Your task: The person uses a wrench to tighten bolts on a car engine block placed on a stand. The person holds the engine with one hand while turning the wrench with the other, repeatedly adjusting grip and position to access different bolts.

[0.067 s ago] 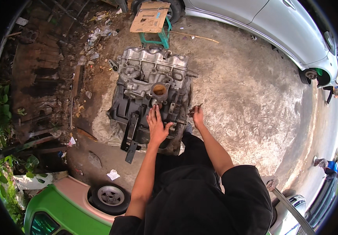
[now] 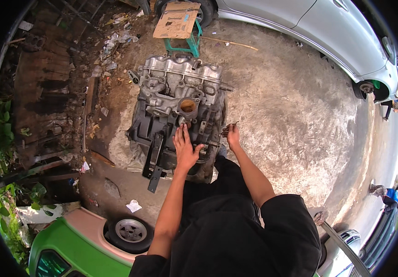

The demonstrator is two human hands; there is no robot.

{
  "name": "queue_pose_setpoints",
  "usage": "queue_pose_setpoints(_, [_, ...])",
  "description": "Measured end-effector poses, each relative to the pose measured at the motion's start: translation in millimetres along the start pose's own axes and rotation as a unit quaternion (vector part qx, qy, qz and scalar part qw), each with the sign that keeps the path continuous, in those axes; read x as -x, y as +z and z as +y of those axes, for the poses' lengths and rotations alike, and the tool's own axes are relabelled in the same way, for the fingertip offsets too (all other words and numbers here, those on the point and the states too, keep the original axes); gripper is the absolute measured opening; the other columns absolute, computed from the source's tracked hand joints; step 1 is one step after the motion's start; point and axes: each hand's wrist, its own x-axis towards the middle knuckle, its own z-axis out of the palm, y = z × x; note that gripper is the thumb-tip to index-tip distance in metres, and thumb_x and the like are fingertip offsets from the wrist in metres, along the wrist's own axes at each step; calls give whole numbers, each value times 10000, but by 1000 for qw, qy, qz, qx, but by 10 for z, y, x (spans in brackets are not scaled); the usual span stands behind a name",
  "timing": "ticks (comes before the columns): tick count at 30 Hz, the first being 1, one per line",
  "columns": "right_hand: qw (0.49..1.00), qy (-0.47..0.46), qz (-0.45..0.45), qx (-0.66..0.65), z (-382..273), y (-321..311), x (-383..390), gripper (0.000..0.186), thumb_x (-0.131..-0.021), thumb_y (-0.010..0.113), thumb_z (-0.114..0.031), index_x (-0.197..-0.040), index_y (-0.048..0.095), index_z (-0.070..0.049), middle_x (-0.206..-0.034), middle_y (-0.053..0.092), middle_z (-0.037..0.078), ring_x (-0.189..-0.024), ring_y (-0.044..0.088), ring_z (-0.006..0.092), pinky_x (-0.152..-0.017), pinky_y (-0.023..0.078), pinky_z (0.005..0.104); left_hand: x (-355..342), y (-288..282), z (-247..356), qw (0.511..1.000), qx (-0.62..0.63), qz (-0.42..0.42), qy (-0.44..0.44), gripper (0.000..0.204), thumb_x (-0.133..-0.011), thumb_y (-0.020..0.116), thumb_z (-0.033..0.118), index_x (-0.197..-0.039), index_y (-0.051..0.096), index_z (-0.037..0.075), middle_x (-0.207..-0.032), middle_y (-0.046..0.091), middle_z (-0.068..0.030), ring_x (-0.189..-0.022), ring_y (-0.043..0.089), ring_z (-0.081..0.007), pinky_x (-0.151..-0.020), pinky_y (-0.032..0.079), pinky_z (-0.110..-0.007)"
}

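Note:
A greasy car engine (image 2: 180, 90) stands on the ground in front of me, silver metal on its far half and dark on its near half. My left hand (image 2: 186, 150) lies on the near half with fingers stretched, their tips just below a round port (image 2: 188, 106) with a rusty-brown inside. Left of that hand, a black metal bracket (image 2: 154, 159) juts toward me. Beside the engine's right edge, my right hand (image 2: 232, 135) is closed, its fingers pinched around something small, thin and dark. What that is, I cannot make out.
Beyond the engine is a green stool (image 2: 180, 46) topped with cardboard (image 2: 176, 21). A silver car (image 2: 296, 23) stands at the far right, a green car (image 2: 69, 244) at the near left. Litter (image 2: 116, 41) and planks (image 2: 42, 101) lie leftward. A person (image 2: 389, 196) is at the right edge.
Both hands and the engine stay practically where they were. At the right edge, the distant person has shifted slightly.

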Motion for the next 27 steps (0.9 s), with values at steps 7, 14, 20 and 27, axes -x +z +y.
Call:
queue_pose_setpoints(7, [997,46,-36,57,112,248,-510,334,-996,532,-276,-1100,581,37,-1062,657,311,-1054,618,474,-873,477,524,1,41,-29,1000,7,21,10,1034,-879,662,510,-1590,84,31,-1623,143,-219,-1489,142,-422,-1198,110,-589])
queue_pose_setpoints(14, [985,54,-85,139,-137,337,-713,356,-909,571,-232,-1131,585,46,-1091,654,329,-1064,627,468,-892,500,518,10,51,-14,1000,5,17,-1,1031,-878,667,494,-1585,86,18,-1618,150,-220,-1487,143,-425,-1197,104,-590])
queue_pose_setpoints(20, [980,65,-139,130,-658,272,-542,301,-906,528,-114,-1141,577,68,-907,690,270,-699,713,339,-599,580,443,8,58,-4,1000,12,25,-1,1026,-874,666,497,-1582,100,14,-1609,173,-222,-1480,155,-429,-1191,108,-597])
queue_pose_setpoints(27, [952,164,-257,17,-803,273,-554,256,-939,485,-77,-1124,557,83,-796,680,210,-585,683,302,-479,576,413,2,47,13,999,21,25,-4,1030,-854,697,461,-1575,114,11,-1606,179,-219,-1475,160,-429,-1192,105,-597])
